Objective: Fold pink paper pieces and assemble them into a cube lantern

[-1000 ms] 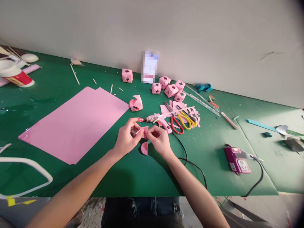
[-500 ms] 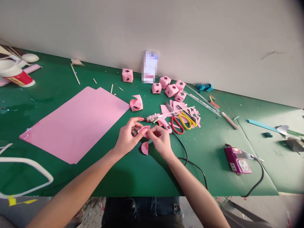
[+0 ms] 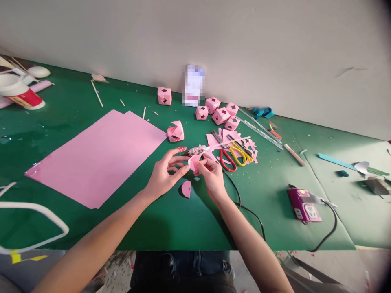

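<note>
My right hand [image 3: 211,174] pinches a small pink paper piece [image 3: 194,161] and holds it up just in front of the pink glue gun [image 3: 204,151]. My left hand [image 3: 165,173] is beside it, fingers loosened and spread, fingertips close to the same piece. A second small folded pink piece [image 3: 186,189] lies on the green table cover [image 3: 171,219] below my hands. A half-folded pink paper cube [image 3: 175,132] sits just beyond, next to a large pink sheet [image 3: 97,156].
Finished pink cubes [image 3: 219,114] cluster near the wall, one more [image 3: 164,96] apart. Red and yellow scissors [image 3: 233,154] lie on pink scraps. A purple power strip [image 3: 304,205] with black cable sits at right. A red-and-white cup [image 3: 18,95] lies far left.
My right hand has taken the pink piece and lifted it toward the glue gun. My left hand has let go and its fingers have spread.
</note>
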Demonstrator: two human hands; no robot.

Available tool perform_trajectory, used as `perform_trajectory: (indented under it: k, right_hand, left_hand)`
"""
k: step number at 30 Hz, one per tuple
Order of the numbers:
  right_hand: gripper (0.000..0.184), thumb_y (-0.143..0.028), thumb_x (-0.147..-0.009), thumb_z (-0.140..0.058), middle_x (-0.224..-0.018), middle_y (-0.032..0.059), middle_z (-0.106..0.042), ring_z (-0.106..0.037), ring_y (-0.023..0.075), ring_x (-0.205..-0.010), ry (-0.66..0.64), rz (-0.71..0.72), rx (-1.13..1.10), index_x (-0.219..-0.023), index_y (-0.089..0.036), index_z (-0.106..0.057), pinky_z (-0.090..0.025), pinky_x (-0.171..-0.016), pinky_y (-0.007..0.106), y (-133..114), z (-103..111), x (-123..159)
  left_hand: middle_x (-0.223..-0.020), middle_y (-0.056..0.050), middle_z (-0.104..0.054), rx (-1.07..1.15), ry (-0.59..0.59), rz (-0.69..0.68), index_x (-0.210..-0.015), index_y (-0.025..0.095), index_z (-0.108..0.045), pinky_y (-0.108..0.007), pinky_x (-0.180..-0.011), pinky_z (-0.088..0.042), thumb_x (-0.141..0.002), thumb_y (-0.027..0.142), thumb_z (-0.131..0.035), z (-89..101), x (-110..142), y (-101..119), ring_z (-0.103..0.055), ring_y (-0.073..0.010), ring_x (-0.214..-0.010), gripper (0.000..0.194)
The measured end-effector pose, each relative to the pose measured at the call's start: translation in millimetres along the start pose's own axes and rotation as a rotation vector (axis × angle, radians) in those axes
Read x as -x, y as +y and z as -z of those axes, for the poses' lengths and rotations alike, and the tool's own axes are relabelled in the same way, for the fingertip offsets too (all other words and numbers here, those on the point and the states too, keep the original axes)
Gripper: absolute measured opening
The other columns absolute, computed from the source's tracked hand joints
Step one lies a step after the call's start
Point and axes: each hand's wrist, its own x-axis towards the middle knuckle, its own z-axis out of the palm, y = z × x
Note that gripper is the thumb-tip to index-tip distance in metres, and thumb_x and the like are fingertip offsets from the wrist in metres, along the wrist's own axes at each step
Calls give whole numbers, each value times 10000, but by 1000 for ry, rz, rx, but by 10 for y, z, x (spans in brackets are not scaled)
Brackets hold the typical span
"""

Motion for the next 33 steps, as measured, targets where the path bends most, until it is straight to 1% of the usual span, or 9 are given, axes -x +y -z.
perform_trajectory:
  k: [4, 7, 12, 15, 17, 19, 23, 28, 33]
  right_hand:
    - [327, -533, -740, -855, -698, 9, -698, -628, 163, -600, 13, -16, 1, -736, -238, -716, -587, -643, 363, 21, -31, 10]
    - [336, -527, -729, -871, -738, 12, -711, -630, 163, -622, 34, 3, 21, -753, -237, -705, -578, -614, 342, 35, -55, 19]
    - [326, -541, -804, -821, -870, 51, -766, -659, 182, -703, 65, 124, 192, -855, -234, -727, -536, -609, 324, 39, -69, 31]
    - [262, -480, -848, -795, -983, 65, -783, -656, 162, -685, 96, 217, 338, -921, -238, -724, -515, -596, 315, 23, -55, 38]
    - [212, -411, -863, -778, -1027, 67, -779, -652, 155, -686, 117, 320, 439, -980, -245, -719, -526, -616, 319, 10, -32, 47]
    - [223, -365, -878, -759, -1081, 67, -775, -665, 161, -719, 121, 405, 490, -1066, -256, -709, -549, -648, 328, -1, -4, 59]
    - [261, -347, -927, -709, -1171, 65, -763, -694, 178, -825, 149, 479, 435, -1179, -281, -683, -573, -689, 334, -1, 38, 72]
    - [128, -381, -950, -685, -976, 49, -766, -668, 183, -786, 153, 430, 382, -989, -262, -707, -543, -685, 331, 12, 39, 65]
    - [199, -392, -1001, -583, -832, 14, -694, -584, 158, -670, 95, 293, 251, -892, -252, -673, -457, -597, 306, 25, 59, 41]
  left_hand:
    - [-1184, -113, -832, 4, 41, -10, -1352, 211, -598, -266, -704, -622, -911, 468, -815, -12, -9, 8, -789, -178, -859, 554]
    - [-1179, -112, -838, -29, 45, -49, -1326, 212, -596, -267, -699, -620, -911, 445, -815, -23, -5, 17, -784, -170, -834, 524]
    - [-1161, -94, -846, -123, 37, -168, -1312, 214, -593, -257, -677, -619, -917, 397, -807, -33, 13, -18, -786, -157, -803, 486]
    - [-1158, -86, -847, -184, 48, -217, -1310, 214, -596, -252, -693, -620, -923, 365, -801, -35, 19, -25, -789, -151, -816, 463]
    - [-1147, -87, -844, -175, 68, -189, -1307, 213, -600, -253, -687, -614, -920, 380, -803, -31, 17, -9, -783, -151, -808, 468]
    - [-1133, -88, -836, -109, 96, -107, -1307, 215, -602, -255, -680, -609, -909, 415, -811, -19, 6, 16, -781, -159, -817, 493]
    - [-1067, -83, -813, 77, 134, 51, -1303, 216, -593, -263, -666, -611, -856, 478, -853, 18, -28, 47, -790, -189, -834, 579]
    - [-1048, -81, -799, 99, 128, 51, -1289, 225, -603, -265, -641, -607, -836, 475, -868, 29, -33, 37, -779, -194, -830, 581]
    - [-1100, -88, -799, 70, 131, 24, -1303, 224, -606, -263, -668, -612, -859, 467, -852, 28, -21, 25, -760, -173, -825, 563]
